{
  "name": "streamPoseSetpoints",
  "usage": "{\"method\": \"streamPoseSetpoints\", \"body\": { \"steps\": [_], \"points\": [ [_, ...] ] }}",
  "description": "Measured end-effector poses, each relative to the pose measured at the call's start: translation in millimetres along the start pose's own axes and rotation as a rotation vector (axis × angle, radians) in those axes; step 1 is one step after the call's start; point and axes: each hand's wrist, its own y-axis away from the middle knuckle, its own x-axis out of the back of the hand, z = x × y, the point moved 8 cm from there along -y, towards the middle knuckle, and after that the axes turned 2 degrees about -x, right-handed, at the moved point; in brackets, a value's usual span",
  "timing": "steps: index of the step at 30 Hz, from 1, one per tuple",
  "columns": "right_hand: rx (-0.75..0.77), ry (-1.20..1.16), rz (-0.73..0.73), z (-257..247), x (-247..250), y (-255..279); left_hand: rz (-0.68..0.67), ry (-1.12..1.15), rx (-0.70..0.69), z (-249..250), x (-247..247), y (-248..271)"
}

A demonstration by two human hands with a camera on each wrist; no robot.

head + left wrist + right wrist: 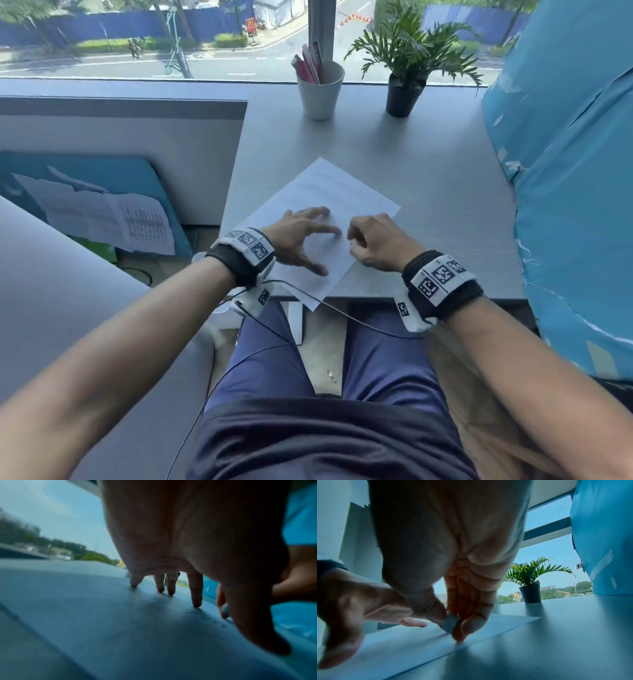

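Grey counter [428, 164] by window [137, 41] — one paper sheet [329, 192]; left hand [298, 236] splayed, fingertips pressing it flat; right hand [376, 243] pinching a small grey block [451, 623] against the sheet.

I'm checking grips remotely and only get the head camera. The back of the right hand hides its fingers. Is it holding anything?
Observer: Yes. In the right wrist view the right hand pinches a small pale block, perhaps an eraser, between thumb and fingers.
Operator: Is the block on the sheet?
Observer: Its lower corner appears to meet the paper, close to the sheet's right-hand edge.
Operator: And is the left hand lying flat?
Observer: No. The left wrist view shows the left hand standing on its fingertips, spread on the paper, with the palm raised off it.
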Motion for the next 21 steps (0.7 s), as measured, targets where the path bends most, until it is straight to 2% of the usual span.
{"method": "streamPoseSetpoints", "body": {
  "steps": [3,7,9,11,13,14,15,16,17,19,21],
  "points": [
    [0.001,0.073,0.027,-2.3,-2.1,-14.7,-0.069,-0.013,0.046,-4.6,-6.1,3.4],
    [-0.042,0.117,0.012,6.5,-0.4,-41.3,0.032,-0.016,0.115,-20.4,15.5,14.2],
    [-0.036,0.138,0.050,-0.1,12.7,-43.1,-0.007,-0.059,0.151,-28.5,7.6,17.6],
    [0.067,0.057,0.195,-27.9,33.6,-28.9,-0.034,-0.127,0.184,-35.1,-3.2,19.2],
    [0.220,-0.107,0.376,-71.7,50.0,9.3,-0.015,-0.154,0.217,-38.6,-5.8,19.8],
    [0.296,-0.184,0.435,-94.3,49.7,33.4,-0.010,-0.150,0.235,-41.3,-3.3,18.2],
    [0.371,-0.262,0.429,-115.9,40.4,58.0,-0.007,-0.141,0.245,-43.8,0.2,15.2],
    [0.445,-0.341,0.338,-138.2,23.5,82.3,-0.008,-0.131,0.265,-48.5,4.0,12.4],
    [0.533,-0.407,0.173,-160.7,1.5,106.4,-0.024,-0.127,0.286,-52.3,9.4,10.0],
    [0.713,-0.532,-0.251,-194.4,-34.4,152.8,-0.105,-0.129,0.319,-61.9,17.1,5.9],
    [0.779,-0.625,-0.631,-194.9,-44.5,181.7,-0.186,-0.126,0.341,-64.6,28.6,4.5]
  ]
}}
